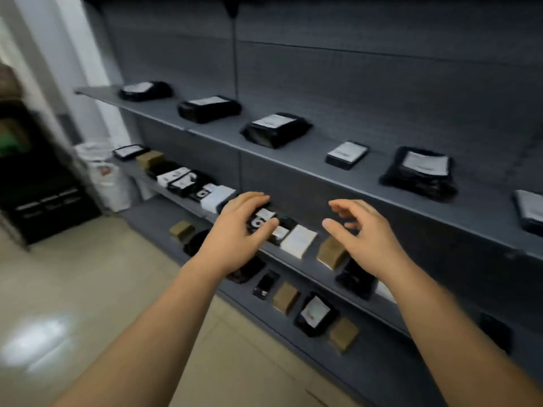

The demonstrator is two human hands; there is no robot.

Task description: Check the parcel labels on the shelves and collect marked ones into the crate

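Left hand (239, 230): I see its fingers and thumb closing round a black parcel (260, 221) with a white mark, on the middle shelf (317, 277).
Right hand (363, 233): fingers apart, holding nothing, above a brown box (330, 252).
Progress: I judge checking under way; no crate in view, many parcels left.

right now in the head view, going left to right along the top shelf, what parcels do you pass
black bag → black bag → black bag → small black box → big black bag → parcel cut off by the edge, each with a white label
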